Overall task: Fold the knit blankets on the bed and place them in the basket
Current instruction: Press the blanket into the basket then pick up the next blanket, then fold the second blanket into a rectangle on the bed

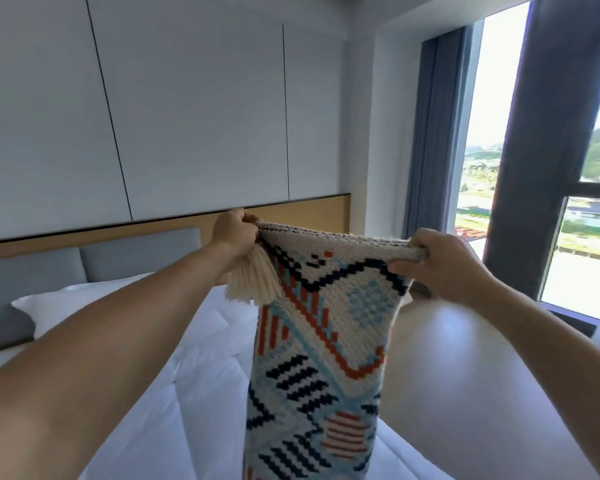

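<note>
The cream knit blanket with navy, orange and pale-blue geometric patterning hangs between the two raised hands, its top edge stretched from one fist to the other. The left hand clenches one upper corner, fingers curled round the gathered knit, and a cream yarn tassel dangles just beneath that fist. The right hand grips the opposite upper corner, fingers wrapped over the rolled top edge. From the hands the blanket drops straight down as a narrow panel, out of view at the bottom. Below and behind both forearms lies the white quilted duvet, with a white pillow under the left forearm's far side.
</note>
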A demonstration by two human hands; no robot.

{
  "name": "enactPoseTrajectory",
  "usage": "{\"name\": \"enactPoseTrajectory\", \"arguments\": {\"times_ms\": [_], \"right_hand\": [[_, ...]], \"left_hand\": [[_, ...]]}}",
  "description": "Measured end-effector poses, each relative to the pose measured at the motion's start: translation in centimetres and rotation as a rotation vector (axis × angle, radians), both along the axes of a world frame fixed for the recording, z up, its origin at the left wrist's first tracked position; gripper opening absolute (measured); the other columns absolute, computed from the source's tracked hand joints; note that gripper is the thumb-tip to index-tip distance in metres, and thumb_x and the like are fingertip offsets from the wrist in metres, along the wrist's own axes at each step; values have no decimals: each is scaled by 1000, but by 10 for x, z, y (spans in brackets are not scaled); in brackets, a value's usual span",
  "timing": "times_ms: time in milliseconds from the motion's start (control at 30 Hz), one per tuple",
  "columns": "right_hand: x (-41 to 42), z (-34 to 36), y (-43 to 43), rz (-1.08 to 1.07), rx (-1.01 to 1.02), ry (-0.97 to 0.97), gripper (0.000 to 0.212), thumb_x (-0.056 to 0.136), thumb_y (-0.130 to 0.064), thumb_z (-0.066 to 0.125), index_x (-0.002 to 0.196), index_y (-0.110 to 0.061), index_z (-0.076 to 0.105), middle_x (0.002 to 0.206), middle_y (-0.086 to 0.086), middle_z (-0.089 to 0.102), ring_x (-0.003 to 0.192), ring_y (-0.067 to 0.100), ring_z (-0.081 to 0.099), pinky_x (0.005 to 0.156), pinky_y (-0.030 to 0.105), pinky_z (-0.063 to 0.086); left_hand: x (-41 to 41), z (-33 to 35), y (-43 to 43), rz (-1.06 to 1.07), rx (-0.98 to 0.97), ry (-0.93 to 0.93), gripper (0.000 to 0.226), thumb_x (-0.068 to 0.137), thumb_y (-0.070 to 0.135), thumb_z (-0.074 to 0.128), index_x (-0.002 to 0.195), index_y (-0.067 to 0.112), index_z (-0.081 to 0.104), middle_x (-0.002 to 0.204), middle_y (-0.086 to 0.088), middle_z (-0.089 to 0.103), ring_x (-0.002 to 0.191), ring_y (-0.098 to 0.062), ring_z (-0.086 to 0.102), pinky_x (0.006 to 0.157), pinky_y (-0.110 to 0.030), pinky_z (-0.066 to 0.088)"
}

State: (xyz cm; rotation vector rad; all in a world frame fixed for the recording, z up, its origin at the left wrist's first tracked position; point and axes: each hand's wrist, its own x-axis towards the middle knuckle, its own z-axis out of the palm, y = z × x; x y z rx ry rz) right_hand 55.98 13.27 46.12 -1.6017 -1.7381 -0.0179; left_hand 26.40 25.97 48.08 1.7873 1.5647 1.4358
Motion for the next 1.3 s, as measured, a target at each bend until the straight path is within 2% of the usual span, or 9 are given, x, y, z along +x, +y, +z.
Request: {"name": "enactPoseTrajectory", "arguments": {"times_ms": [133,300,533,633,767,867,1000,1100,1300], "right_hand": [[19,2,-10,21,97,70,30,76,-20,81,90,-21,54,82,-15,60,72,0,56,55,12,40],[7,-4,-40,127,2,113,57,76,-16,81,126,-25,54,98,-12,66,88,-3,63,72,11,47],[-79,-66,-116,215,-355,-120,36,75,-26,79,104,-37,61,93,-17,66,84,1,62,71,15,50],[-141,-121,-154,261,-554,-138,27,73,-24,74,93,-37,62,83,-12,67,74,5,61,63,16,49],[-228,-221,-197,339,-809,-285,22,64,-34,68,68,-36,46,67,-9,54,63,11,50,54,26,39],[-291,-297,-223,469,-1019,-246,27,67,-27,70,69,-29,43,72,-7,55,67,16,51,57,31,40],[-355,-386,-250,541,-1254,-129,25,72,-18,68,71,-27,44,70,-9,57,59,7,51,50,23,38],[-394,-449,-275,579,-1368,-135,22,72,-18,65,79,-19,45,74,-3,58,61,13,55,52,27,39],[-455,-548,-320,577,-1405,-238,32,76,-25,65,72,-22,34,72,-2,42,61,16,38,49,31,27]], "left_hand": [[30,2,6,-36,45,-5,19,84,-4,52,89,11,62,92,-3,61,87,-19,54,70,-26,41],[14,-26,2,-153,-6,-124,29,80,-9,55,75,19,61,80,-1,62,79,-19,57,64,-23,49],[-81,-119,-66,-395,-164,-62,23,83,-15,54,82,6,62,94,-21,67,77,-26,60,70,-37,52],[-142,-181,-113,-415,-261,21,29,83,-17,53,78,10,61,94,-12,70,76,-21,62,65,-27,52],[-226,-274,-176,-433,-461,165,22,82,-20,47,86,-2,61,100,-11,68,84,-19,62,62,-12,48],[-287,-351,-217,-410,-614,269,28,83,-16,49,80,10,60,103,-12,68,96,-22,63,71,-10,46],[-358,-445,-268,-360,-731,458,31,81,-10,45,87,15,63,102,-1,64,97,-22,61,87,-35,47],[-393,-503,-307,-369,-737,601,33,83,-7,44,92,19,61,100,5,58,90,-19,57,84,-36,48],[-432,-593,-354,-389,-660,758,29,80,-8,48,87,15,64,101,1,62,88,-22,55,79,-34,45]]}}
